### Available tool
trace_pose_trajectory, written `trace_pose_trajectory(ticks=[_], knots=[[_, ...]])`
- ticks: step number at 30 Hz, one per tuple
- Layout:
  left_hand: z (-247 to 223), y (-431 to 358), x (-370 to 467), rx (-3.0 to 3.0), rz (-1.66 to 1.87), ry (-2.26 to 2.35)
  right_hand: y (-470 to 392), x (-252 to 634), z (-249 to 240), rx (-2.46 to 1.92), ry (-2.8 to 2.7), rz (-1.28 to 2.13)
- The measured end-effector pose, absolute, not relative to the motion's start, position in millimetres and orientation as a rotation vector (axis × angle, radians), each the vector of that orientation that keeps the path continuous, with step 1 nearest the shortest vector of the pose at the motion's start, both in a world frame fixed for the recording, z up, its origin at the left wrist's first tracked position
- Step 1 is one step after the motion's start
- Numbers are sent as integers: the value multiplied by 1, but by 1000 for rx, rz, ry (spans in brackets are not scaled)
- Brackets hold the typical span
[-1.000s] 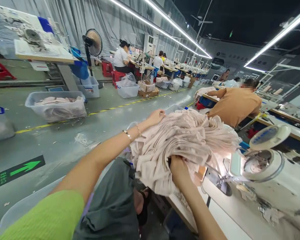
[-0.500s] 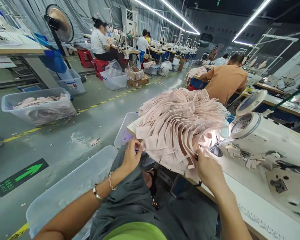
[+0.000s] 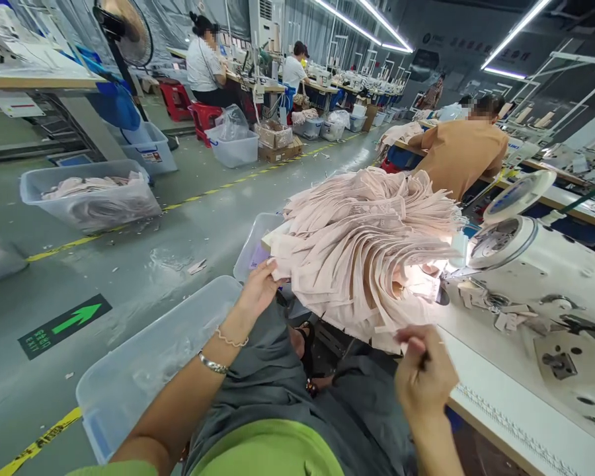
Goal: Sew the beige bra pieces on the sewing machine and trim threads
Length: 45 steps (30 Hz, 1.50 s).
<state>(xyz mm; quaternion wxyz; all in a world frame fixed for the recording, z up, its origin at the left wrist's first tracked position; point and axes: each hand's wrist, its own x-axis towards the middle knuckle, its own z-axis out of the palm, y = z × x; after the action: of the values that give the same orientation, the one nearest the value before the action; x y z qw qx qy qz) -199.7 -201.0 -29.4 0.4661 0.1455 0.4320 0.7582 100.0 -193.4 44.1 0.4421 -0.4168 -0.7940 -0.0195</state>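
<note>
A large heap of pale pink fabric pieces (image 3: 347, 264), layered in folds, lies at the near end of the sewing table and hangs over its edge. At the heap's left corner my left hand (image 3: 260, 289) pinches the end of a fabric piece between thumb and fingers. My right hand (image 3: 426, 370) is closed, held just off the heap's lower right edge. A small dark thing shows between its curled fingers, too little of it to name. Right of the heap stands a white sewing machine (image 3: 560, 277), its lamp lighting the fabric by the needle area.
An open translucent bin (image 3: 143, 370) stands on the floor at my left, and another bin (image 3: 248, 248) sits behind the table corner. Fabric scraps (image 3: 508, 317) lie by the machine. A co-worker in an orange shirt (image 3: 459, 155) sits ahead. A filled bin (image 3: 92, 205) stands across the aisle.
My right hand has come away from the fabric's lower edge, toward me and to the right. My left hand stays at the heap's left corner. The view has shifted slightly.
</note>
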Motion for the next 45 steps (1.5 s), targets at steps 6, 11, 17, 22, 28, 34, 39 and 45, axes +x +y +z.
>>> trace_pose_trajectory(ticks=[6,11,17,22,28,34,39,45], knots=[[-6,-200,-201,176,1890,582,-213,30,-1,-740,-2288,591],[-35,-210,-189,257,1939,1021,-215,14,-21,-712,-2293,711],[-51,-211,-165,271,1831,955,-230,20,-58,-919,-2127,1076],[-33,-207,-168,160,1802,788,-226,1,-62,-889,-1666,1589],[-28,-213,-168,55,1626,633,-207,-39,-43,-537,-741,2526],[-27,-213,-172,50,1685,702,-192,-48,-36,-467,-624,2707],[-31,-213,-171,88,1704,759,-190,-52,-38,-441,-618,2719],[-37,-215,-170,191,1656,757,-201,-43,-43,-440,-592,2642]])
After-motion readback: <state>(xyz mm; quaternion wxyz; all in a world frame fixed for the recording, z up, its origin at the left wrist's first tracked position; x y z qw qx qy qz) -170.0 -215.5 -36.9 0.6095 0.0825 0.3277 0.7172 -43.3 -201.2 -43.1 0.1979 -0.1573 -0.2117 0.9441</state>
